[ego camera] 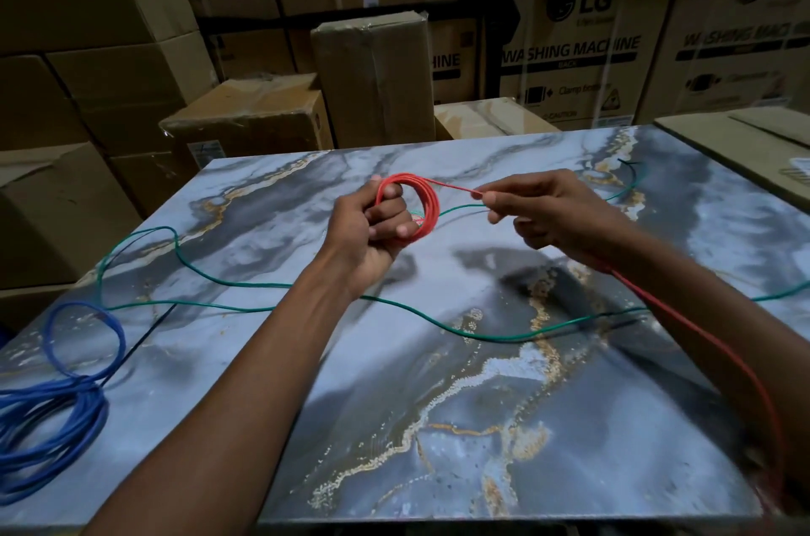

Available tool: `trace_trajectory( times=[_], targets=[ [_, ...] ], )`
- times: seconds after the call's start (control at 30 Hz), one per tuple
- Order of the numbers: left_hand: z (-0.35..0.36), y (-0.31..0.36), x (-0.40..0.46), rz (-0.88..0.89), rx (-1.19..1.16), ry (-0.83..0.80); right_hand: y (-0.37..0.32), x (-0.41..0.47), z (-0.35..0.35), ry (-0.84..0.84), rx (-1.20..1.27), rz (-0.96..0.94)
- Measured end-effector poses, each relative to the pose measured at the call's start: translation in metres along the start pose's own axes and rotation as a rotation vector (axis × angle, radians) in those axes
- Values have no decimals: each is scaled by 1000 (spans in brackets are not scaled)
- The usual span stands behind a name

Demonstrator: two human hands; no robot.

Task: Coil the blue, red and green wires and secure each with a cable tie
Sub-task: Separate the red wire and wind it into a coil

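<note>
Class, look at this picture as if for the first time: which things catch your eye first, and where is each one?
The red wire coil stands out first, held in the left hand above the middle of the marbled table, while the right hand pinches its loose strand. A blue wire lies bundled at the table's left edge, and a green wire snakes across it.

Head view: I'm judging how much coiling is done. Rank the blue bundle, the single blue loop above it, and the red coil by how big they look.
1. blue bundle, partly cut off by the frame's edge
2. blue loop
3. red coil, held in the left hand

The red coil sits farther from the camera, so its true size against the blue loop is unsure.
</note>
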State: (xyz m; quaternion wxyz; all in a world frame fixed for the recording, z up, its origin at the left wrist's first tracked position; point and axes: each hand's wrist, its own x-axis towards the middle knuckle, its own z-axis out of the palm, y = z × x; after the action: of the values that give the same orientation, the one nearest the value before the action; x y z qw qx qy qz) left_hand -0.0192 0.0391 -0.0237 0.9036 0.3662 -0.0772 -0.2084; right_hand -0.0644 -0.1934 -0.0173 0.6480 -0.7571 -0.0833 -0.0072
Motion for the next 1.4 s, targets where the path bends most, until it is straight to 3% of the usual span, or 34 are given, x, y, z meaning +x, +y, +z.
trace_trajectory(
  times=[0.17, 0.27, 0.33, 0.43, 0.6, 0.93, 1.0, 1.2, 1.4],
  targets=[
    [-21, 14, 11, 98, -121, 206, -3, -3, -23, 25, -264, -54],
    [-31, 20, 15, 162, -127, 381, 2, -2, -22, 78, -765, -219],
    [-35, 19, 16, 201, -98, 456, 4, -1, -10, 18, -1005, -291],
    [-32, 17, 17, 231, -57, 471, 5, -6, 18, -162, -1121, -323],
    [-24, 10, 15, 239, 117, 388, 0, -18, 61, -220, -945, -571],
    [5, -19, -5, 294, 877, 81, -5, -19, 53, 141, -525, -676],
    [8, -23, -7, 269, 915, -17, -5, -18, 50, 201, -513, -675],
    [16, -29, -14, 188, 922, -107, 1, -9, 39, 345, -460, -641],
    [10, -31, -9, 108, 764, -146, 11, -2, 31, 391, -526, -577]
  ],
)
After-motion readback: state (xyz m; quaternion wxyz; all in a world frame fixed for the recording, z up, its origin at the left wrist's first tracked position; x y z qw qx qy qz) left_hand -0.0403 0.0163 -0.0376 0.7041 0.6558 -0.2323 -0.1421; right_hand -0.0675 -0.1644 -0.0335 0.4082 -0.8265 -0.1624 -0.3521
